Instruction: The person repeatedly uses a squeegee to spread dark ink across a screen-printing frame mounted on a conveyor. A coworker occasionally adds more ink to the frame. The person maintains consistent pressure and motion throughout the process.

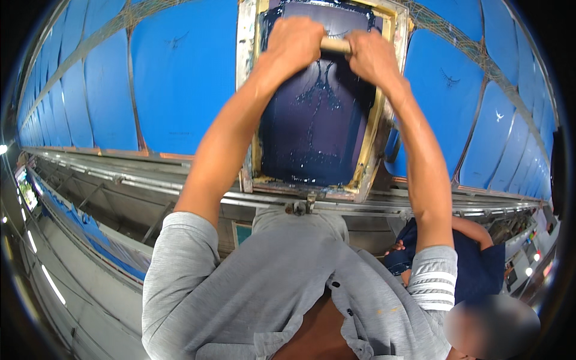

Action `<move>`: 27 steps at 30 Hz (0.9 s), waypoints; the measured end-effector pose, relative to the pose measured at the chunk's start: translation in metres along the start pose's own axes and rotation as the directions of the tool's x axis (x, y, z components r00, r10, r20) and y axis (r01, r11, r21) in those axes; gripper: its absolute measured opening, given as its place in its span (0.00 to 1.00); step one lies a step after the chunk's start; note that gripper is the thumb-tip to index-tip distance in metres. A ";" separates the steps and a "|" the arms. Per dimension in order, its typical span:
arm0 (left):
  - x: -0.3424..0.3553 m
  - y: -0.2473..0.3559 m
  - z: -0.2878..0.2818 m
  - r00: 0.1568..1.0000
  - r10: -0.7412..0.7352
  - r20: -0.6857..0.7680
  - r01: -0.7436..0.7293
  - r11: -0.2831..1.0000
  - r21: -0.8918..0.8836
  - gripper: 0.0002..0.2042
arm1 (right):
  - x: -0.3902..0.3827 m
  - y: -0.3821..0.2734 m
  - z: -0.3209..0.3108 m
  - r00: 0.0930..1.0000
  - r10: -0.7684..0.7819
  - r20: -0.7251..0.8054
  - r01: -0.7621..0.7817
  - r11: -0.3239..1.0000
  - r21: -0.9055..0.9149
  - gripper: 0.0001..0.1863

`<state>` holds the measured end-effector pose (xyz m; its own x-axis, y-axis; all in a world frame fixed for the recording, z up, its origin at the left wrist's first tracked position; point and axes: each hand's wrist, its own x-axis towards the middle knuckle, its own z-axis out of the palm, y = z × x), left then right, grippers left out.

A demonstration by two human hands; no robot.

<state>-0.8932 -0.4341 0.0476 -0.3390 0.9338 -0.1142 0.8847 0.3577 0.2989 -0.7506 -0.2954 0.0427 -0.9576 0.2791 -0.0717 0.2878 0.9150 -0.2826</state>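
My left hand (295,43) and my right hand (368,55) are both closed round a pale wooden squeegee handle (336,45), held crosswise over the upper part of a framed screen. The screen's mesh (306,132) is coated in dark navy and purple, with wet dark ink streaking down its middle. Its worn, ink-spattered yellowish frame (362,174) surrounds it. The squeegee's blade is mostly hidden behind my hands and the dark ink.
Bright blue panels (162,84) lie along a long table on both sides of the frame. A metal rail (384,208) runs along the near edge. A co-worker in dark navy (480,270) is at lower right. Another long rack (102,222) stretches at lower left.
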 end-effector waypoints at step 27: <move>-0.290 0.111 0.033 0.996 0.024 0.081 -0.003 0.968 -0.249 0.19 | -0.216 0.031 0.042 0.526 0.820 -0.226 -0.428 0.485 0.763 0.15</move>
<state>-0.6867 -0.6653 0.0828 -0.2910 0.9390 -0.1834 0.7779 0.3438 0.5260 -0.5350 -0.3395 0.0088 -0.2642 0.9630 -0.0531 0.5396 0.1019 -0.8357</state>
